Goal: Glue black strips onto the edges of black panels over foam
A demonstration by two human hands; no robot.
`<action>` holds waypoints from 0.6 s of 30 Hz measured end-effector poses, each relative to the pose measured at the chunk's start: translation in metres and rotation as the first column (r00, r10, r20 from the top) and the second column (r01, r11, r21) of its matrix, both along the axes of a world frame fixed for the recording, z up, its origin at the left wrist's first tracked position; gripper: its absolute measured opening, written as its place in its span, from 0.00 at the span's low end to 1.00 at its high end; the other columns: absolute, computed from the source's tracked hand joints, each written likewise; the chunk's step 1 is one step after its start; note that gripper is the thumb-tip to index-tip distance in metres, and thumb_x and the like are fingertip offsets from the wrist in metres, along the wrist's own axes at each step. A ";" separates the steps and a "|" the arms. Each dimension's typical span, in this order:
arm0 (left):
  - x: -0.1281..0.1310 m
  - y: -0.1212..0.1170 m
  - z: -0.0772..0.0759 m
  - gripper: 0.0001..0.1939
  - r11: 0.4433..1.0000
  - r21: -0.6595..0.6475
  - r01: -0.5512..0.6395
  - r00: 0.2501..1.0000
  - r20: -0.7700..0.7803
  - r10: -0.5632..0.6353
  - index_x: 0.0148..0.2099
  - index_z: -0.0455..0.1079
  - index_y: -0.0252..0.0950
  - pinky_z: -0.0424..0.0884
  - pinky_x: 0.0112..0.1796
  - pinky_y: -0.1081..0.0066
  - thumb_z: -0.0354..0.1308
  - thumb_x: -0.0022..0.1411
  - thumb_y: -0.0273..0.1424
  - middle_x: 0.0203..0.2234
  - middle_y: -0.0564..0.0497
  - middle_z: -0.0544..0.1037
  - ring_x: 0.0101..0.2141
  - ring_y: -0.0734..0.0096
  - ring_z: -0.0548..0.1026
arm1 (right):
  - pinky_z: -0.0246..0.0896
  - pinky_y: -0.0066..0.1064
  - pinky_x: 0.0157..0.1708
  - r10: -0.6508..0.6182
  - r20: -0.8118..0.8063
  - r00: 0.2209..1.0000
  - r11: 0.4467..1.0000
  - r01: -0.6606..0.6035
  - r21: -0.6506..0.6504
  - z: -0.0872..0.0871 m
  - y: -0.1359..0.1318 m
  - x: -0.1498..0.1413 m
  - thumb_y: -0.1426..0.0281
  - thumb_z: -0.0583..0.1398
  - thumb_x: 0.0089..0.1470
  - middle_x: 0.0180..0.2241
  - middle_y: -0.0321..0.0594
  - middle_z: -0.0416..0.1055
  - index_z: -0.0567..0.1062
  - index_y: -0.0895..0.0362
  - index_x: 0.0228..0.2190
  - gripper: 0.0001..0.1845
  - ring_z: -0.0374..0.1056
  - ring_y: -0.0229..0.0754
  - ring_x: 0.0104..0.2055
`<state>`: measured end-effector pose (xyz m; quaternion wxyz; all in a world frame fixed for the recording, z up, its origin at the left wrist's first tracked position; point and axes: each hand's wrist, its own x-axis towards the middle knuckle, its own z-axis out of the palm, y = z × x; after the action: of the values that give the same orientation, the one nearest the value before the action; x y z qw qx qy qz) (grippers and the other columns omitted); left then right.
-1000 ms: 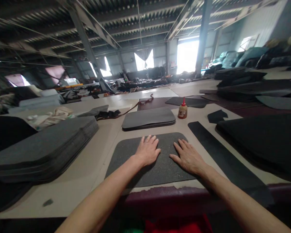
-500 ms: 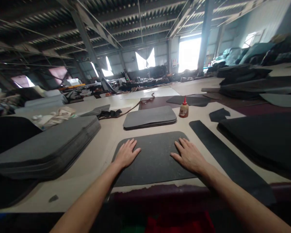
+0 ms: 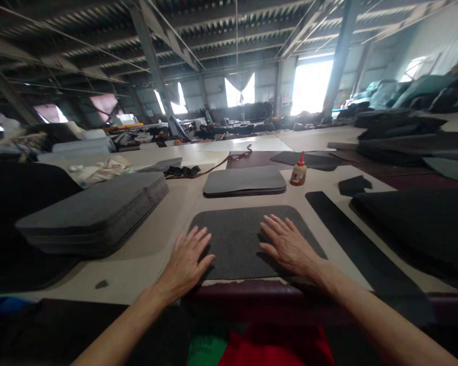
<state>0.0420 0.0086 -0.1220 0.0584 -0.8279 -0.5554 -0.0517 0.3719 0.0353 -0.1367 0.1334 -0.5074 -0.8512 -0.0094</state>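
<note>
A dark grey sheet with rounded corners point(image 3: 234, 244) lies flat at the front of the table before me. My left hand point(image 3: 187, 262) is over its left edge, fingers spread and palm down. On the sheet's right part rests my right hand point(image 3: 286, 244), palm down, its fingers stretched out and slightly apart. Neither hand grips anything. Just behind the sheet is a small stack of similar grey sheets point(image 3: 246, 180). A glue bottle with a red pointed cap point(image 3: 298, 173) stands upright to the right of that stack.
A thick stack of grey sheets point(image 3: 95, 208) sits at the left. To the right lie a long dark strip point(image 3: 343, 236) and a large dark pile point(image 3: 416, 229). A small dark scrap point(image 3: 102, 284) lies near the front left edge. Crumpled pale cloth point(image 3: 103, 170) is behind the left stack.
My left hand has slid toward me and to the sheet's left edge. My right hand has shifted slightly inward on the sheet. The view has turned a little to the left.
</note>
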 end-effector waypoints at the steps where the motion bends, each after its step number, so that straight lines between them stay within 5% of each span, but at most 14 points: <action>1: 0.011 -0.004 0.000 0.30 0.996 -0.052 0.074 0.997 0.017 -0.073 0.71 0.54 0.45 0.46 0.67 0.43 0.44 0.72 0.48 0.70 0.50 0.52 0.70 0.56 0.47 | 0.39 0.54 0.69 0.086 -0.025 0.996 0.996 -0.087 -0.019 0.004 -0.005 -0.012 0.50 0.46 0.68 0.71 0.48 0.47 0.61 0.58 0.66 0.35 0.40 0.54 0.72; 4: 0.034 -0.009 -0.006 0.34 0.971 -0.167 0.174 0.985 0.025 -0.172 0.72 0.50 0.47 0.48 0.67 0.45 0.47 0.69 0.52 0.71 0.51 0.50 0.70 0.55 0.47 | 0.42 0.54 0.68 0.178 -0.075 0.981 0.977 -0.185 -0.106 0.006 -0.016 -0.039 0.47 0.47 0.66 0.70 0.47 0.47 0.60 0.57 0.66 0.38 0.42 0.54 0.72; 7: 0.032 -0.010 -0.013 0.37 0.970 -0.176 0.167 0.986 0.006 -0.168 0.72 0.49 0.47 0.50 0.67 0.44 0.47 0.68 0.56 0.71 0.50 0.49 0.70 0.53 0.48 | 0.40 0.56 0.69 0.123 -0.069 0.990 0.981 -0.132 -0.141 -0.004 -0.022 -0.039 0.43 0.45 0.65 0.70 0.51 0.48 0.59 0.59 0.67 0.43 0.43 0.56 0.72; 15: -0.010 -0.019 -0.017 0.41 0.984 -0.145 0.104 0.993 -0.034 -0.110 0.72 0.48 0.48 0.53 0.65 0.40 0.48 0.64 0.60 0.71 0.50 0.49 0.69 0.45 0.48 | 0.38 0.54 0.69 -0.145 0.030 0.989 0.978 0.148 -0.148 -0.013 -0.031 0.037 0.39 0.44 0.62 0.70 0.59 0.43 0.56 0.65 0.68 0.49 0.37 0.61 0.72; 18: -0.024 -0.027 -0.020 0.45 0.985 -0.128 0.114 0.992 -0.032 -0.119 0.73 0.46 0.48 0.55 0.64 0.40 0.50 0.61 0.62 0.71 0.49 0.49 0.69 0.44 0.50 | 0.37 0.53 0.70 -0.115 0.038 0.993 0.974 0.121 -0.191 -0.011 -0.044 0.062 0.39 0.48 0.61 0.71 0.59 0.40 0.55 0.65 0.68 0.50 0.35 0.60 0.73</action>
<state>0.0176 -0.0180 -0.1419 0.0137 -0.8619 -0.5070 -0.0036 0.4338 -0.0086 -0.1480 0.0715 -0.5675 -0.8182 0.0587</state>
